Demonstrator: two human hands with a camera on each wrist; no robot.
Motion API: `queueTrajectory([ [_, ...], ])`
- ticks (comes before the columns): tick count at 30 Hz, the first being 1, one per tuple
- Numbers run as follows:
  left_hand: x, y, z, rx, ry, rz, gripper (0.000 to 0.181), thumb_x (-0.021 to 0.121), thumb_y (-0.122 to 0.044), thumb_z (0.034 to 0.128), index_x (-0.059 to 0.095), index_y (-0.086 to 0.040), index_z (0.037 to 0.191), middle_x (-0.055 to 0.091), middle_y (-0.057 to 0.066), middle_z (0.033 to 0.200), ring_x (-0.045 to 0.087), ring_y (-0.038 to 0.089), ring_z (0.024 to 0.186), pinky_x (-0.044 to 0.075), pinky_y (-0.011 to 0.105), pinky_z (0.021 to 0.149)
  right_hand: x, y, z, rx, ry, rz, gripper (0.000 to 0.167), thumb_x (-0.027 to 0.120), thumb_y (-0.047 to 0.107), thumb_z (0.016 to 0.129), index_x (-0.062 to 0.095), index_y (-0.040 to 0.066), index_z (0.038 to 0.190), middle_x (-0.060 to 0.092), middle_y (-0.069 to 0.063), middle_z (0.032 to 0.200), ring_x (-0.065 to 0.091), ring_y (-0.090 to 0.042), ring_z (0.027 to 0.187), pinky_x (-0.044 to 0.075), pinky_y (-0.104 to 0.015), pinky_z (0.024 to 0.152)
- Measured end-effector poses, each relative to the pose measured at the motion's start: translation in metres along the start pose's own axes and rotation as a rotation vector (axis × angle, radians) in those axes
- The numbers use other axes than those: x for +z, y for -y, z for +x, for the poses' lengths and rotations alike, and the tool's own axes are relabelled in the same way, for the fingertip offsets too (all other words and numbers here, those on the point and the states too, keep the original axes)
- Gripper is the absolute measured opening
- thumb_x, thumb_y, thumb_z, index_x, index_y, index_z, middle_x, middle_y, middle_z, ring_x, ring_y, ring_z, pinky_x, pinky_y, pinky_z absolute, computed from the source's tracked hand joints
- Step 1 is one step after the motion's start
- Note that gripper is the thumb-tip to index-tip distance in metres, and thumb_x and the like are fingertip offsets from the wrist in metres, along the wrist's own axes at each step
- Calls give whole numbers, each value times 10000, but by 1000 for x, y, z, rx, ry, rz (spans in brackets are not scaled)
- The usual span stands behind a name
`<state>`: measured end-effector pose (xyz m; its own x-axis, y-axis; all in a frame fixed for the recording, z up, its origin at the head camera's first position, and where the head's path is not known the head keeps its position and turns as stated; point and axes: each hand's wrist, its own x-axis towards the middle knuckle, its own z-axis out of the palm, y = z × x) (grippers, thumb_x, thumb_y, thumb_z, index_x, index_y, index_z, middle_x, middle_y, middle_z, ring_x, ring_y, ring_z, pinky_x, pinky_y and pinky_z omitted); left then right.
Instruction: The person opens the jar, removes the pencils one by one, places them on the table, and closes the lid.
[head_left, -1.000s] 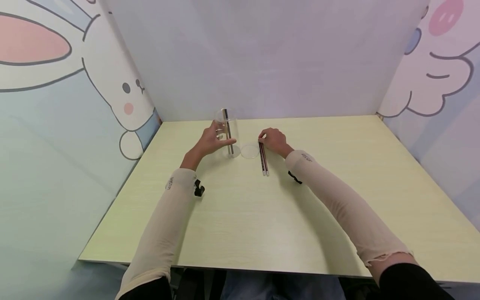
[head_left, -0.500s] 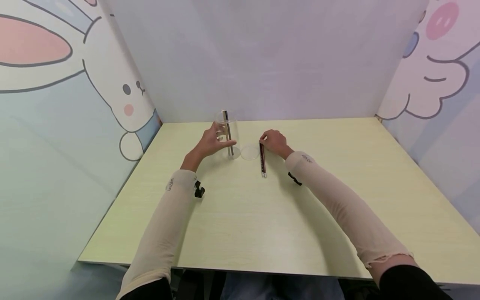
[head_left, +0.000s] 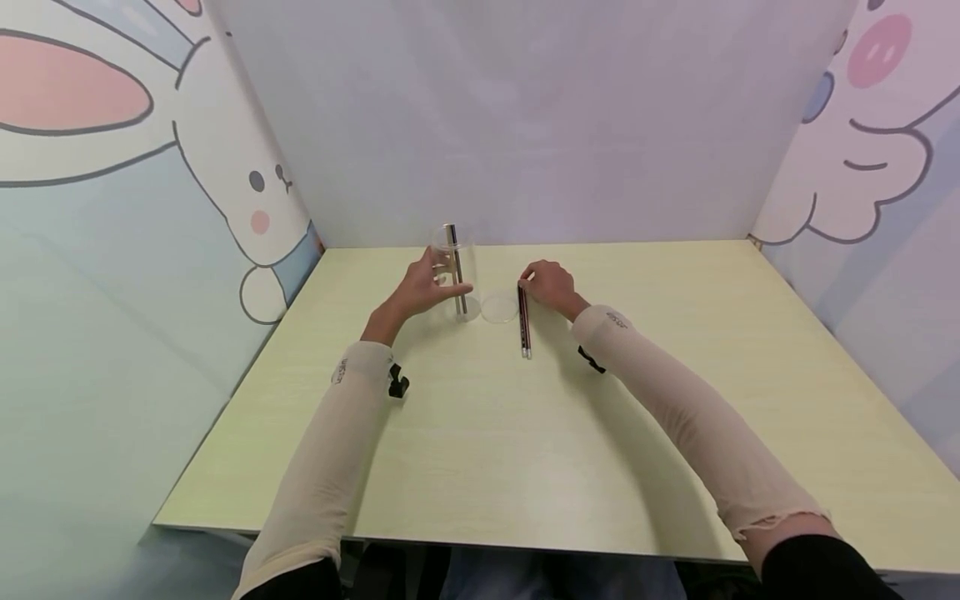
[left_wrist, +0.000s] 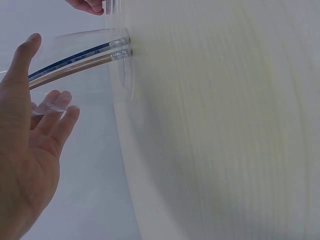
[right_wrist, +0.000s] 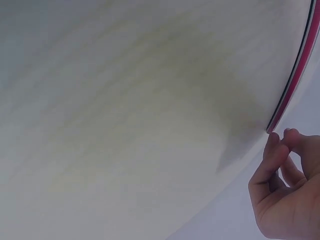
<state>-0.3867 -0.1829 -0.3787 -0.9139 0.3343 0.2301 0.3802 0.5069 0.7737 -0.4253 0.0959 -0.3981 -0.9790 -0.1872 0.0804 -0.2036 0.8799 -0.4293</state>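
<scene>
We are curving the left hand [head_left: 418, 286] round the upright clear cup [head_left: 470, 265], probably steadying it and the two pencils [left_wrist: 75, 59] standing inside; with the right hand [head_left: 550, 286] we are pinching two more pencils [head_left: 524, 325] by their far ends, perhaps aligning them on the table [head_left: 450, 433].

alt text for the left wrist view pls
Left hand gripping a clear cup with a blue pencil and an orange pencil inside. Part of the right hand shows at the top edge; a pale tabletop fills the right side.
</scene>
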Motion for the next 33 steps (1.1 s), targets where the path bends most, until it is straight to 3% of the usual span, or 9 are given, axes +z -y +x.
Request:
queueTrajectory([
  [4, 0, 0, 1, 10, -7, -7, 854, 871, -313, 872, 329, -111, 1501, 498, 208, 1480, 498, 391, 1414, 458, 527, 1139, -11, 4, -1, -3, -4, 4, 291, 641, 304, 1043, 734, 110, 1239, 773, -80, 1014, 682, -181, 709, 439, -276, 507],
  [16, 0, -3, 3, 10, -5, -8, 926, 866, -335, 874, 278, -131, 1559, 490, 210, 1491, 494, 387, 1417, 438, 522, 1157, -43, 23, 1, -100, -55, 15, 309, 641, 289, 1046, 714, 100, 1280, 765, -96, 1164, 756, -216, 846, 564, -357, 621],
  [26, 1, -1, 3, 4, -11, -12, 947, 871, -341, 868, 270, -130, 1569, 492, 203, 1490, 502, 382, 1413, 438, 530, 1155, -66, 57, 1, -191, -91, 15, 314, 659, 267, 1042, 712, 95, 1299, 759, -99, 1187, 752, -218, 855, 567, -350, 615],
  [33, 2, -1, 4, 2, -6, -14, 965, 869, -362, 867, 254, -163, 1583, 483, 192, 1498, 488, 374, 1426, 434, 528, 1160, -85, 81, 1, -245, -105, 10, 310, 653, 266, 1046, 718, 96, 1298, 744, -102, 1221, 738, -229, 959, 584, -389, 685],
])
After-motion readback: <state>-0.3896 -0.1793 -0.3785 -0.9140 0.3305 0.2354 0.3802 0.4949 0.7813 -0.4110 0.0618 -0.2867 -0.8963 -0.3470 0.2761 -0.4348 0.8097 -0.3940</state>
